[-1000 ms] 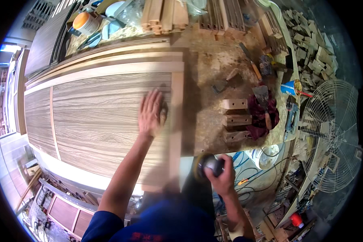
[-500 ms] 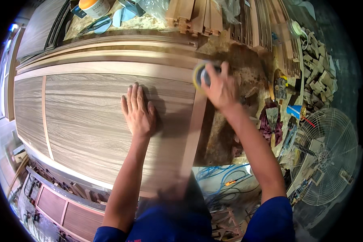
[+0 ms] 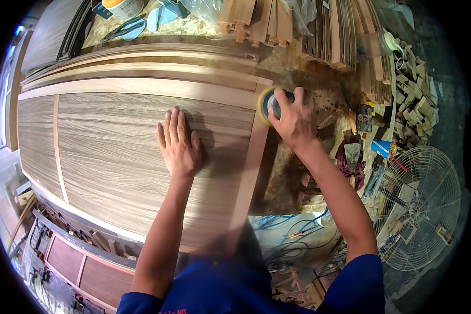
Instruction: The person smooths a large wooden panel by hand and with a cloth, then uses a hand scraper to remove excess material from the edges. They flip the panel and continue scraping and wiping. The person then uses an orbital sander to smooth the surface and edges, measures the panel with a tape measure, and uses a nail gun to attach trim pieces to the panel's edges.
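A framed wooden panel (image 3: 110, 141) with grey-brown wood grain lies flat across the bench, bordered by paler wood strips. Spread out on its face is my left hand (image 3: 179, 149), palm down, pressing on the surface with nothing in it. At the panel's far right corner, my right hand (image 3: 297, 124) grips a round sanding pad (image 3: 268, 106) with a yellow rim. The pad rests on the pale end rail (image 3: 251, 157) near that corner. My fingers cover part of the pad.
Beyond the panel lie stacked wood strips (image 3: 261, 23), a tub with an orange lid (image 3: 123, 7) and pale blue discs (image 3: 153, 20). To the right are a scraper (image 3: 352, 154), a blue can (image 3: 382, 148), a wire fan guard (image 3: 424, 209) and heaped offcuts (image 3: 414, 99). Blue cables (image 3: 309, 227) run below.
My right hand has shifted slightly right and nearer to me with the sanding pad, along the panel's corner. My left hand stays in place on the panel.
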A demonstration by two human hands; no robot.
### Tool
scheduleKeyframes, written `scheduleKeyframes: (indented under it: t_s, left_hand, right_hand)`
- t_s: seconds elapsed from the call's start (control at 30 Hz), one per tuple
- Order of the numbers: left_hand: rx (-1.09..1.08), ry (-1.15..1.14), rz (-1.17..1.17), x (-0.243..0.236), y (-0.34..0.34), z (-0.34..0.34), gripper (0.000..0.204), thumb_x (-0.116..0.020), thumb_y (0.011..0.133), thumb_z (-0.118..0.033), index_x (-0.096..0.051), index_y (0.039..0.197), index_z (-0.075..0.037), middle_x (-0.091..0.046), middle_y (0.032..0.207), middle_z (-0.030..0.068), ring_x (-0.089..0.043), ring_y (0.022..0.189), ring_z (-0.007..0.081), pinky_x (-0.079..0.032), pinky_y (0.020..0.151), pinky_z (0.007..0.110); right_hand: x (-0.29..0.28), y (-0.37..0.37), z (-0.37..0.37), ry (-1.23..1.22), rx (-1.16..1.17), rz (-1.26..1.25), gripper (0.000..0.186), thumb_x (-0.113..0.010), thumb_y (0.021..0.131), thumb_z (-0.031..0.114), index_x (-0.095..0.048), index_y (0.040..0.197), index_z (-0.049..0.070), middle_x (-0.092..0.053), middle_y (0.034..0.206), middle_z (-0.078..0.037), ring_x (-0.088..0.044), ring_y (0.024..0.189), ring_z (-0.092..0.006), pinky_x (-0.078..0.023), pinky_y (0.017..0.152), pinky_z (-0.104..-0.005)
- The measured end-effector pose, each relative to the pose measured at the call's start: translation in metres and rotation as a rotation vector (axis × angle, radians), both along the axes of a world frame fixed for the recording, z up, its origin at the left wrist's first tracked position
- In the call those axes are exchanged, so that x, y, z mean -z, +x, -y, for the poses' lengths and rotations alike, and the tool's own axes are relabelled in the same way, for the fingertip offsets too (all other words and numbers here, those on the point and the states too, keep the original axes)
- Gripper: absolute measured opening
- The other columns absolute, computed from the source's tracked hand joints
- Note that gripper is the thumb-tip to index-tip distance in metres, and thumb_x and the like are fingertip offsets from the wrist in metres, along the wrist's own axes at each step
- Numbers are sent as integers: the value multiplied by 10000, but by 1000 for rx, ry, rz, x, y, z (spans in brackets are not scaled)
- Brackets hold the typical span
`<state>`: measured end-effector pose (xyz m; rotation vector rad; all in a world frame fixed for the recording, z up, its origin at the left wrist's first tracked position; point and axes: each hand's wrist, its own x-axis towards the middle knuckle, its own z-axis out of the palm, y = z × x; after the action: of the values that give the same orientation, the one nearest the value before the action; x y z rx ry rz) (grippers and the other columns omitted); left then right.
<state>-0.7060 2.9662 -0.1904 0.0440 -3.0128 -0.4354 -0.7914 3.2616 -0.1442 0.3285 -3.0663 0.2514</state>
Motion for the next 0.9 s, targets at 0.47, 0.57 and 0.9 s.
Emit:
scheduleKeyframes:
  t_s: [0.47, 0.57, 0.9]
  left_hand:
    - [-15, 16, 2, 3, 2, 3, 627, -497, 1024, -263, -391, 1606, -54, -399, 1673, 121, -289, 1591, 309, -130, 1322, 505]
    - [-10, 10, 3, 2, 2, 3, 630, -496, 1024, -261, -386, 1609, -55, -394, 1676, 121, -286, 1593, 309, -132, 1322, 507]
    - [-10, 12, 6, 4, -1, 3, 656, -507, 1013, -276, -373, 1618, -60, -381, 1684, 118, -279, 1594, 314, -124, 1321, 518]
  right_hand:
    - [-10, 9, 16, 28, -27, 22, 445, -786, 867, 317, -582, 1246, 209, -541, 1201, -220, -725, 701, -403, -631, 626, -498]
    - [-8, 7, 16, 25, -19, 26, 440, -781, 875, 326, -585, 1251, 207, -544, 1206, -227, -731, 712, -401, -635, 639, -496]
    - [-10, -7, 3, 20, 9, 77, 459, -747, 915, 325, -581, 1325, 204, -534, 1205, -248, -729, 788, -452, -628, 685, -526]
